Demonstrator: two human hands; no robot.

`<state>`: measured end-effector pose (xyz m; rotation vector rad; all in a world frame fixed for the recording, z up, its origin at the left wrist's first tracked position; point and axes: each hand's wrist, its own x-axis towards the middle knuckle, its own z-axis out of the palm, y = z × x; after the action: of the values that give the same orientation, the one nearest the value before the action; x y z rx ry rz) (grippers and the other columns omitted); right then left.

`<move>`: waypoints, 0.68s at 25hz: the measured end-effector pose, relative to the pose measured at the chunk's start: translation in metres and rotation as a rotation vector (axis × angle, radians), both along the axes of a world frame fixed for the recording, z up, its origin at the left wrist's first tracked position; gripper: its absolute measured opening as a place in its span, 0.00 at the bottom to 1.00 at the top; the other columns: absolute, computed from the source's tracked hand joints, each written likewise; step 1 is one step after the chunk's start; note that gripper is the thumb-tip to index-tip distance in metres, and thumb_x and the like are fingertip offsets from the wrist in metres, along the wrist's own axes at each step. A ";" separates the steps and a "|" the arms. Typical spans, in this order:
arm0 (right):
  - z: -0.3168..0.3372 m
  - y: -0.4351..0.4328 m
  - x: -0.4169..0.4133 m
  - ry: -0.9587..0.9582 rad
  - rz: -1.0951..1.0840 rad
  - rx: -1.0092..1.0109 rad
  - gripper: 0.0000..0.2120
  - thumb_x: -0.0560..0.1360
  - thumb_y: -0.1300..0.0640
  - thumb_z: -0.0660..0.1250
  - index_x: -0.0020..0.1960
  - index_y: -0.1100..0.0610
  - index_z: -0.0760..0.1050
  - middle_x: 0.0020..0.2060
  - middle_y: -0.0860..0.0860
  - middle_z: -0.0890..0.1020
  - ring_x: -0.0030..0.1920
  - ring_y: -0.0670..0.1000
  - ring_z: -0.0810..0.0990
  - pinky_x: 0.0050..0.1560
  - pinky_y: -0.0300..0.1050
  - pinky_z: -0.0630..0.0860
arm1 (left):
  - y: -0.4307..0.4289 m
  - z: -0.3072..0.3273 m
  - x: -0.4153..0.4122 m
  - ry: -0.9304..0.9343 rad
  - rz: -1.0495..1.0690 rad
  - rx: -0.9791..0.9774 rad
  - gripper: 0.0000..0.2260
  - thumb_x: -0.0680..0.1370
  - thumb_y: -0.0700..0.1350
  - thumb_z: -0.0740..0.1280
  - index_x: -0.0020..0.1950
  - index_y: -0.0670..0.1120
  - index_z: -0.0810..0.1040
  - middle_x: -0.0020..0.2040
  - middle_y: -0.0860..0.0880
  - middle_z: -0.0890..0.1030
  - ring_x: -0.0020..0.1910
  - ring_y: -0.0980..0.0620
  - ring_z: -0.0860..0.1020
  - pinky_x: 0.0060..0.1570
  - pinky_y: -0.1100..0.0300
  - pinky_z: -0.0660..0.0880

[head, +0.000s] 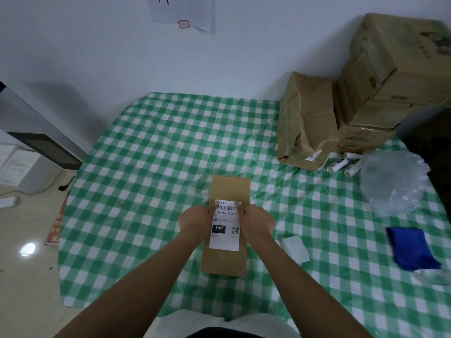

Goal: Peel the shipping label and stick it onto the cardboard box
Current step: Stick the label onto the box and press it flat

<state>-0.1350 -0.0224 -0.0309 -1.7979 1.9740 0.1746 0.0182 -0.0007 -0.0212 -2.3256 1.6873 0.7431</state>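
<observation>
Shipping label [224, 230] lay flat along the top of the cardboard box [229, 189], covering roughly its middle and near part, far edge of box top bare. Box sat lengthwise near the centre-front of the table. Left hand [195, 222] and right hand [256, 222] flanked the label, thumbs pressing its two far corners, other fingers curled around the box sides; both hands closed down on label and box, nothing else held.

Step judged: sticking stage, label already down, being pressed on. Next move would likely call for smoothing from the far edge toward the near one so the near corners bond without bubbles; cannot tell if the near edge was fully stuck.

White backing-like sheet [295, 247] lay just right of the box. Further right, a blue cloth [412, 250] and crumpled clear plastic [393, 181]. Far right: a dented carton [307, 123], stacked boxes [390, 76], small white tubes [341, 164] near them. Green-and-white checked tablecloth [146, 167] covered the table. Plain white wall behind with a paper notice [183, 11]; pale floor at left.
</observation>
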 end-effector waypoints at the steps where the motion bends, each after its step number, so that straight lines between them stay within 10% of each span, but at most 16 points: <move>1: -0.001 0.000 0.001 0.003 -0.010 0.002 0.30 0.81 0.38 0.45 0.47 0.56 0.80 0.40 0.52 0.82 0.40 0.54 0.80 0.39 0.45 0.74 | -0.001 0.001 0.000 -0.004 0.002 0.011 0.30 0.81 0.65 0.43 0.32 0.47 0.68 0.30 0.50 0.72 0.34 0.50 0.76 0.34 0.59 0.70; 17: 0.014 -0.008 0.007 0.015 -0.023 0.090 0.31 0.77 0.31 0.48 0.46 0.55 0.78 0.42 0.53 0.83 0.39 0.53 0.79 0.38 0.44 0.74 | -0.017 -0.001 -0.012 -0.104 -0.002 0.210 0.45 0.70 0.77 0.36 0.42 0.47 0.83 0.38 0.48 0.83 0.37 0.50 0.81 0.45 0.57 0.77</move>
<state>-0.1281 -0.0306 -0.0170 -1.7208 1.9640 0.2660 0.0066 -0.0179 -0.0220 -2.1796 1.4903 0.7460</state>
